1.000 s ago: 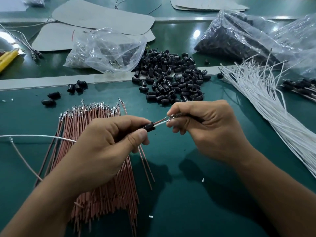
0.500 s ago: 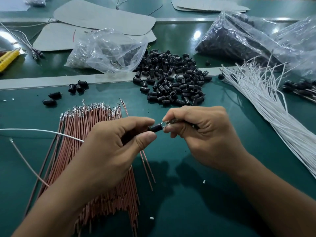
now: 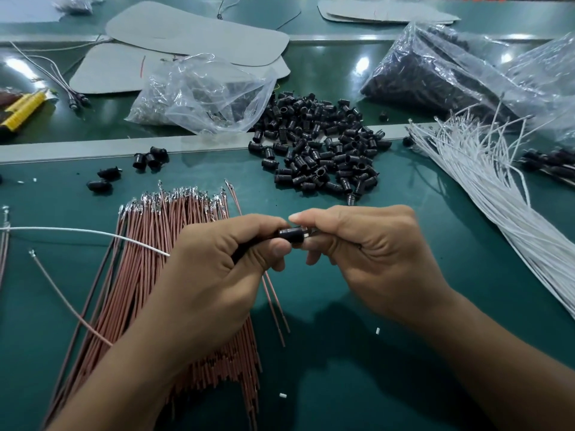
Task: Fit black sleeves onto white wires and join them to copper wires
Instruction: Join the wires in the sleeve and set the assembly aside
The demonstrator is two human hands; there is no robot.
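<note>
Two hands show, the left hand [image 3: 211, 275] and the right hand [image 3: 373, 262], and between their fingers is one single black plastic sleeve [image 3: 291, 236]. One long white wire [image 3: 77, 231] goes out from the left hand. Five loose black sleeves [image 3: 151, 158] lie apart at the left of the green worktop [image 3: 435, 306]; the heap of black sleeves [image 3: 320, 150] has too many to count. There is one bundle of copper-coloured wires [image 3: 146, 275] and one bundle of white wires [image 3: 497, 206], both past counting. At least three clear plastic bags [image 3: 202, 94] lie at the far side, and two small white bits [image 3: 378, 330] near the arms.

Head-worn camera looks forward and down, close over the table [image 3: 479, 275].
</note>
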